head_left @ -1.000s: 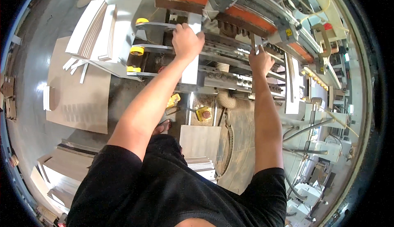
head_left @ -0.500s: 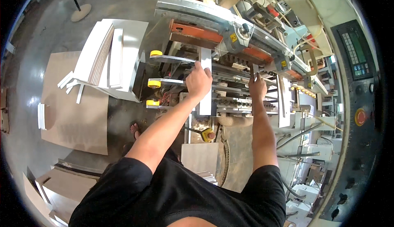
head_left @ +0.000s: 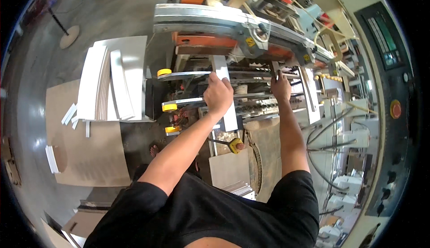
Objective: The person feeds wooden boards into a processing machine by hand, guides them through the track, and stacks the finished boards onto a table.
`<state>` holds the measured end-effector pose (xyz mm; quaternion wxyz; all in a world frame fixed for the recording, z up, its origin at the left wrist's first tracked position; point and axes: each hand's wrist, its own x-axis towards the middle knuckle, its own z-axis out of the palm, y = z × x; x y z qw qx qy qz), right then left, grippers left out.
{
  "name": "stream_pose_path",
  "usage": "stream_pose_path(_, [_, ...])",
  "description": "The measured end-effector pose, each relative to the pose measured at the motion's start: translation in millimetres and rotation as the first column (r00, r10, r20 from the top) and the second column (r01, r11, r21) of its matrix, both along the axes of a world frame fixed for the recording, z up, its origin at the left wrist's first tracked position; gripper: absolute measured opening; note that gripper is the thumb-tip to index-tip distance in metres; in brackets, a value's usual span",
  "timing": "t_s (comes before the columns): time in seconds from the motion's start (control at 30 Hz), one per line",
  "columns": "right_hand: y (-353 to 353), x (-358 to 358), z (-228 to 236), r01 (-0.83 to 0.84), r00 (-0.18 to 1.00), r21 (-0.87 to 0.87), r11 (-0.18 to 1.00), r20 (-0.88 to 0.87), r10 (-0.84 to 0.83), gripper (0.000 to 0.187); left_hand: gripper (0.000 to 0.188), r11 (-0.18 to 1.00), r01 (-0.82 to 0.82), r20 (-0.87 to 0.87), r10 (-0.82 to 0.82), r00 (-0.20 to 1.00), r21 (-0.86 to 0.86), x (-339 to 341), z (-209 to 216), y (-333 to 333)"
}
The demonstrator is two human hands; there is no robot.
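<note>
A long narrow white board (head_left: 230,117) lies across the metal rails (head_left: 188,101) of a machine. My left hand (head_left: 218,94) is closed on this board, with its fingers over the far part and the thumb along the right edge. Further right, my right hand (head_left: 281,88) is closed at the end of a narrow upright piece among the rails; what the fingers hold is too small to make out. To the right of that hand another long white board (head_left: 311,107) lies across the machine. Beyond both hands stand the machine's silver beam (head_left: 197,17) and its clamp heads (head_left: 253,39).
At left, white boards (head_left: 95,86) stand stacked on a larger white panel, above a brown sheet (head_left: 89,158) on the floor. Yellow-capped rail ends (head_left: 169,107) stick out leftward. A yellow control box (head_left: 235,146) hangs nearby; a control panel (head_left: 389,55) with a red button (head_left: 395,109) borders the right.
The whole view has tilted and shifted slightly. Both hands stay at the same places on the machine, the left one still on the white board.
</note>
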<state>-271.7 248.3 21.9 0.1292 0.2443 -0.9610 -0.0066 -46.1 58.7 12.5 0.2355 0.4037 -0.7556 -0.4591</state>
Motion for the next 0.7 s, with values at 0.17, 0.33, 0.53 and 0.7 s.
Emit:
stream_pose_path(0.17, [-9.1,7.3,4.4,-0.012,1.000,0.004,1.000,-0.011,0.012,0.041,0.032,0.998,-0.028,-0.006,0.027,1.000,-0.064,2.2,-1.9,-2.2])
stream_pose_path(0.33, [-2.0,5.9,0.3,0.024,1.000,0.019,1.000,0.018,-0.024,0.046,0.031,0.999,-0.001,0.007,0.002,1.000,-0.033,3.3,0.7,-0.6])
stream_pose_path(0.53, [-11.5,7.7,9.1,0.035,0.999,0.012,0.999,0.042,-0.035,0.046,0.029,0.999,-0.020,-0.041,0.018,0.999,-0.042,2.5,0.1,-3.0])
stream_pose_path(0.7, [-3.2,2.6,3.5,0.028,0.999,-0.003,1.000,0.039,-0.027,0.047,0.036,1.000,0.004,-0.019,-0.004,1.000,0.001,2.9,1.5,0.3])
